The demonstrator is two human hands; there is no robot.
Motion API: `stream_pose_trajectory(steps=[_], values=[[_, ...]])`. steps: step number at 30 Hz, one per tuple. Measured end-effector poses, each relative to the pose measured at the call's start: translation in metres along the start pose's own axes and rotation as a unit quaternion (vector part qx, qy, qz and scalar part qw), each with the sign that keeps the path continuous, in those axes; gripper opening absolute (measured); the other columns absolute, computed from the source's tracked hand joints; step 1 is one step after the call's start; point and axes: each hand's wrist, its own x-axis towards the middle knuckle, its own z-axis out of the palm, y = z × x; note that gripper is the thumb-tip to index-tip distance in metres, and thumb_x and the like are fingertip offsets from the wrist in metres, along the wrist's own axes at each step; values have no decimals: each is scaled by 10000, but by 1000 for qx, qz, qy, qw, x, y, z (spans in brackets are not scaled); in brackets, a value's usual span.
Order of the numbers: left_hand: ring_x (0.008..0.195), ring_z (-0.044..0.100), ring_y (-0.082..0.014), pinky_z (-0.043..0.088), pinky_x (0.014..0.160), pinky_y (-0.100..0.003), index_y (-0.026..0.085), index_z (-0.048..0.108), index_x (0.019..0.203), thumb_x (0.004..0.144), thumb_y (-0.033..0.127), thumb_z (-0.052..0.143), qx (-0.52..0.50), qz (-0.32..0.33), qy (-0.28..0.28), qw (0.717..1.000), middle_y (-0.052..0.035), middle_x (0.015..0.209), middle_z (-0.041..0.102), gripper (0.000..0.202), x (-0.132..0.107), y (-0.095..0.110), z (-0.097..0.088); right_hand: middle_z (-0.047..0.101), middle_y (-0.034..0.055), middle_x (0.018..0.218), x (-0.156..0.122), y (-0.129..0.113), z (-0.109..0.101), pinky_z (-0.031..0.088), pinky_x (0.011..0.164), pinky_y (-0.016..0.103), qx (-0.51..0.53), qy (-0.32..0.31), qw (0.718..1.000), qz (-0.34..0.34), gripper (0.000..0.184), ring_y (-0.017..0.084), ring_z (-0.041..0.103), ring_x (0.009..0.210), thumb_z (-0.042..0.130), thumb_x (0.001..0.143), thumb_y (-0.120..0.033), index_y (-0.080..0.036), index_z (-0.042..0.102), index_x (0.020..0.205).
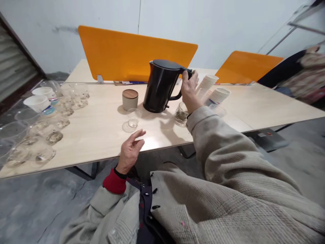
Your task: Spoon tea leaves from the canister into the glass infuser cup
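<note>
A black electric kettle (160, 85) stands upright on the light wooden table (101, 128). My right hand (189, 90) is at its handle, fingers spread and touching the top of the handle. My left hand (130, 150) hovers at the table's near edge, fingers loosely apart, holding nothing. A small clear glass (133, 117) sits just beyond the left hand. A grey canister with a wooden lid (130, 99) stands left of the kettle. A patterned glass (181, 113) sits under my right wrist.
Several clear glasses (54, 135) and white paper bowls (38, 102) crowd the table's left end. White paper cups (217, 96) lie right of the kettle. Orange divider panels (132, 54) stand behind. A person's sleeve (307, 78) shows at far right.
</note>
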Motion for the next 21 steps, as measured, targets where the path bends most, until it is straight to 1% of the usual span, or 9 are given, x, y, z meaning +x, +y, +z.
stream_pose_trajectory(steps=[1,3,4,6,7,9,12,16,21], values=[[1251,759,-251,631,1065,-391,218,714,1387,970,537,746,18,10,32,999,-145,1419,761,526,3,1,-10,462,239,1635,-14,-6,-3,287,1283,713,-41,27,999,13,704,378,368,1604,282,1086,-654,-193,411,1602],[1386,688,-275,574,1170,-436,221,692,1420,984,560,720,71,32,115,990,-141,1479,725,553,12,-1,-33,345,195,1741,-52,-23,-6,247,1314,713,-60,32,997,-34,774,374,226,1686,220,1083,-683,-228,285,1706],[1436,652,-283,539,1214,-459,221,668,1456,994,575,700,114,34,151,981,-147,1530,689,582,18,-3,-45,322,183,1758,-74,-31,-4,254,1325,694,-49,29,996,-69,808,361,222,1694,207,1079,-696,-217,234,1730],[1527,566,-306,441,1301,-497,224,615,1529,981,601,704,211,23,189,959,-160,1639,592,671,33,-9,-66,356,176,1758,-118,-45,7,266,1356,612,1,-45,993,-112,841,323,302,1675,230,1075,-710,-192,226,1738],[1587,493,-318,390,1333,-514,218,573,1574,978,605,702,252,17,183,950,-166,1682,541,722,41,-12,-72,403,174,1741,-137,-50,15,270,1363,587,32,-106,989,-100,840,321,352,1654,243,1069,-721,-194,285,1722],[1642,404,-336,326,1363,-531,178,492,1638,979,596,694,307,7,137,942,-193,1728,468,806,56,-19,-79,464,181,1719,-166,-56,33,268,1371,575,103,-265,958,-46,854,333,404,1633,315,1049,-746,-188,374,1693],[1676,332,-336,310,1368,-535,174,382,1699,993,577,664,342,-22,36,939,-189,1776,385,861,71,-23,-75,511,203,1692,-184,-58,54,358,1342,552,187,-395,899,1,907,348,481,1591,508,988,-763,-181,424,1679],[1690,295,-331,227,1391,-563,202,306,1735,994,494,649,394,-36,-53,917,-152,1789,367,867,76,-17,-67,531,196,1679,-186,-58,62,415,1311,529,274,-447,851,-2,930,338,533,1554,659,938,-709,-182,431,1669],[1650,387,-331,87,1390,-649,244,250,1753,1004,414,607,406,-45,-88,908,-135,1753,435,847,72,-5,-64,640,185,1570,-188,-53,65,478,1248,522,265,-445,855,-26,828,333,632,1441,659,951,-701,-206,531,1602]])
